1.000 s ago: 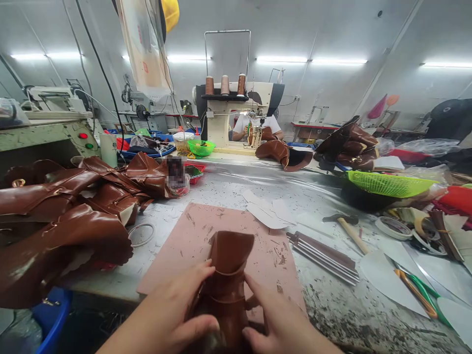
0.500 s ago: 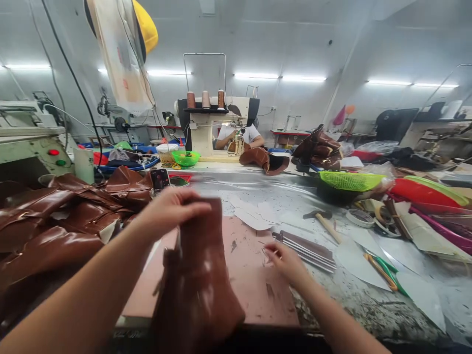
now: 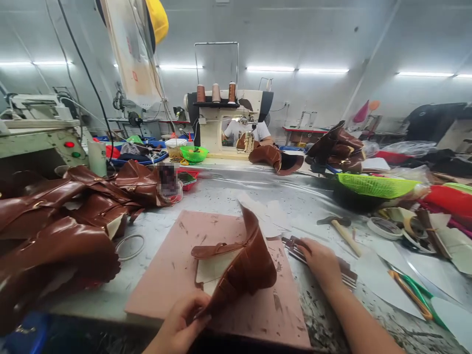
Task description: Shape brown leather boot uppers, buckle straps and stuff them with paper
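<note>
My left hand (image 3: 186, 319) pinches the near edge of a brown leather boot upper (image 3: 245, 268). The piece stands partly open over a pink board (image 3: 155, 275), its pale lining (image 3: 214, 270) facing left and a strap sticking out to the left. To the right, my right hand (image 3: 320, 263) is closed over the far end of a stack of dark brown leather strips (image 3: 346, 273) with pale edges. Its fingertips are bent down onto the strips, and the hand covers part of the stack.
More brown leather uppers (image 3: 55, 231) are heaped at the left. A hammer (image 3: 344, 233), green-handled scissors (image 3: 416, 295) and a tape roll (image 3: 385, 228) lie at the right. Ahead, a person (image 3: 263, 132) sits behind a sewing machine (image 3: 210, 132). A green basket (image 3: 376, 186) stands right.
My left hand has come down toward me, and the boot upper has turned from upright to spread over the board. My right hand has moved right, from the board's edge onto the strips.
</note>
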`<state>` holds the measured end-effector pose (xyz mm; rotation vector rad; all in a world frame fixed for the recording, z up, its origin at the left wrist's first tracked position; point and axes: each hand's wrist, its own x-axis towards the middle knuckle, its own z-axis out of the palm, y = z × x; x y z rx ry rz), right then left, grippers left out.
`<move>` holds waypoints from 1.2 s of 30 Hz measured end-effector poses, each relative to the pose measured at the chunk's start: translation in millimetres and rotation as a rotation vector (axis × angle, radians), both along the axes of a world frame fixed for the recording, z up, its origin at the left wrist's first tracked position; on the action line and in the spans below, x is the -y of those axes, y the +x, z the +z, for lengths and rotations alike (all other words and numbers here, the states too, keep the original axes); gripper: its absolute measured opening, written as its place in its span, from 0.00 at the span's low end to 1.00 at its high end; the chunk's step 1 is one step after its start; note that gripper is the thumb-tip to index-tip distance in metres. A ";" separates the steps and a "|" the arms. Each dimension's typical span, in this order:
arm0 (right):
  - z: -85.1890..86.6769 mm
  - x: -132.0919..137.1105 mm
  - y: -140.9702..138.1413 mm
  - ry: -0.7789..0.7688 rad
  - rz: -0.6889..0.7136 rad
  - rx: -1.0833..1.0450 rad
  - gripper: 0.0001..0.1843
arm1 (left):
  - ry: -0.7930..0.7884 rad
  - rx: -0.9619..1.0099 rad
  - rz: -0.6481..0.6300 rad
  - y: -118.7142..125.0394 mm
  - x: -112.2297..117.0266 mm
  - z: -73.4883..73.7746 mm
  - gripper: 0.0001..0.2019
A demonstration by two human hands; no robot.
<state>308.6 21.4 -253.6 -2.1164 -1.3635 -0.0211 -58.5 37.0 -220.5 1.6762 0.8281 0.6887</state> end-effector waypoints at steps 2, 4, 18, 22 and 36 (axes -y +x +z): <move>6.1 3.2 0.7 0.033 -0.012 -0.013 0.12 | -0.033 -0.037 -0.080 -7.5 1.8 4.7 0.18; 17.4 9.2 -3.7 0.054 -0.031 -0.040 0.12 | -0.052 -0.054 -0.152 -13.2 -0.3 18.2 0.22; 108.9 53.4 -153.2 0.272 0.930 -0.248 0.05 | -0.171 -0.063 -0.043 53.6 17.0 90.4 0.14; 102.0 56.3 -156.6 0.389 0.858 -0.160 0.07 | -0.350 0.036 0.001 51.7 22.1 82.0 0.17; 102.9 75.2 -160.1 0.428 0.716 -0.901 0.10 | -0.201 0.168 0.110 33.8 27.2 81.9 0.12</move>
